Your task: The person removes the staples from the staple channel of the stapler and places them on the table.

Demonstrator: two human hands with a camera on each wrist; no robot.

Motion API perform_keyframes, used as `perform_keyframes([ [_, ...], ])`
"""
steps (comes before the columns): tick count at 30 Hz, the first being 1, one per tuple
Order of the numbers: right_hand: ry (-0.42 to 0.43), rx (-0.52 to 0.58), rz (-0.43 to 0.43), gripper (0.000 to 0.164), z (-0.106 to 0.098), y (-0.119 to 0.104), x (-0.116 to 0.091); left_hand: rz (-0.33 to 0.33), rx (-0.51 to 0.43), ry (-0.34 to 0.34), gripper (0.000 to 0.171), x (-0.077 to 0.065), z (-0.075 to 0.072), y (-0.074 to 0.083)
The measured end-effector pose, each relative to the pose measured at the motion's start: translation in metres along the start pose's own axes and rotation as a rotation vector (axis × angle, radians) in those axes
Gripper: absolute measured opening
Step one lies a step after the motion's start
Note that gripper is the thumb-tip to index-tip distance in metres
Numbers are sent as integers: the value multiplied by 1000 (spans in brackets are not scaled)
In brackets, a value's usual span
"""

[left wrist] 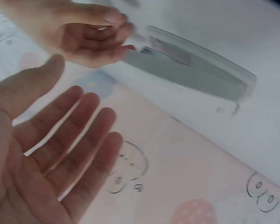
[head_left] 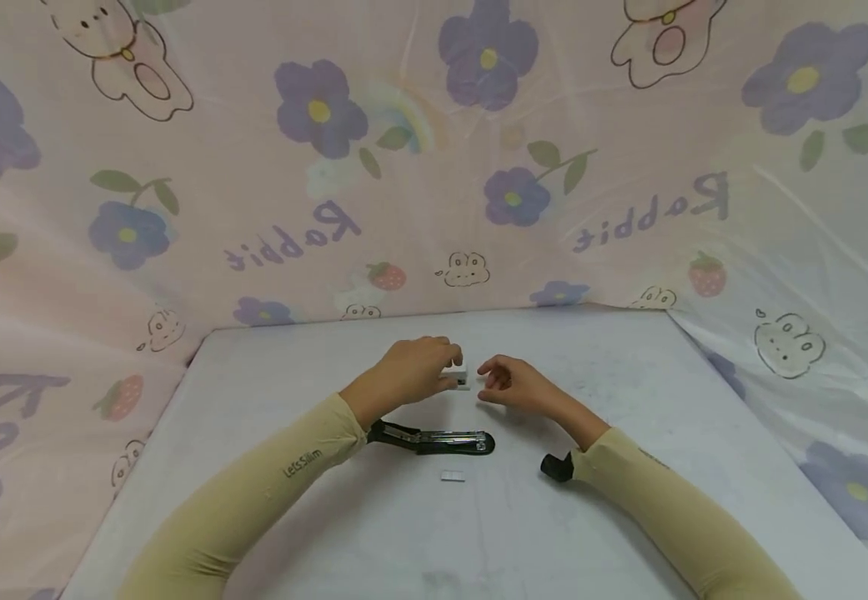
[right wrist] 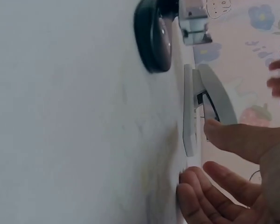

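Observation:
A small white-grey stapler [left wrist: 196,77] stands on the table between the hands. My left hand [head_left: 414,371] is at its left end in the head view, overlapping part of it. In the left wrist view the left hand's fingers [left wrist: 91,140] are straight and spread, with nothing in the palm. My right hand [head_left: 524,387] is just right of the stapler, its fingers loosely bent and holding nothing. In the right wrist view its thumb overlaps the white stapler [right wrist: 217,93]. Nearer me lies a black stapler [head_left: 456,442], folded open with its metal channel showing; the left cuff overlaps its left end.
A short silver strip of staples [head_left: 452,476] lies in front of the black stapler. A small black object [head_left: 556,467] is at the right cuff. The white table [head_left: 343,533] ends at a patterned cloth [head_left: 418,192] hanging behind and at both sides.

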State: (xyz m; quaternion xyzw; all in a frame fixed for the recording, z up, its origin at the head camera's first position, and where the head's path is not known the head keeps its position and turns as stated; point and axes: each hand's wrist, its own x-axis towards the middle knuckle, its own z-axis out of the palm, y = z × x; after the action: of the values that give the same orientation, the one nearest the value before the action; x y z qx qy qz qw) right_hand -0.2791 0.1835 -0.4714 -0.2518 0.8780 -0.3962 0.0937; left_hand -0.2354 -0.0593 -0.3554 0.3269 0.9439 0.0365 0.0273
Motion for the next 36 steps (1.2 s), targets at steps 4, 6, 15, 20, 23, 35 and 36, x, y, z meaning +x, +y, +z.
perform_keyframes([
  [4, 4, 6, 28, 41, 2, 3, 13, 5, 80, -54, 40, 26, 6, -8],
  [6, 6, 12, 28, 40, 4, 4, 19, -8, 118, -82, 42, 37, 10, -13],
  [15, -3, 19, 34, 38, 12, 15, 40, -41, 104, -212, 40, 62, 31, -22],
  [20, -21, 17, 28, 33, 13, 15, 43, -43, 74, -201, 31, 68, 35, -23],
  [23, -29, 14, 36, 29, 10, 13, 43, -18, 103, -184, 27, 72, 38, -23],
  [35, -63, 20, 53, 25, 8, 12, 47, -20, 268, -141, 29, 79, 48, -16],
  [36, -64, 23, 53, 25, 8, 12, 47, -23, 267, -138, 29, 78, 48, -16],
])
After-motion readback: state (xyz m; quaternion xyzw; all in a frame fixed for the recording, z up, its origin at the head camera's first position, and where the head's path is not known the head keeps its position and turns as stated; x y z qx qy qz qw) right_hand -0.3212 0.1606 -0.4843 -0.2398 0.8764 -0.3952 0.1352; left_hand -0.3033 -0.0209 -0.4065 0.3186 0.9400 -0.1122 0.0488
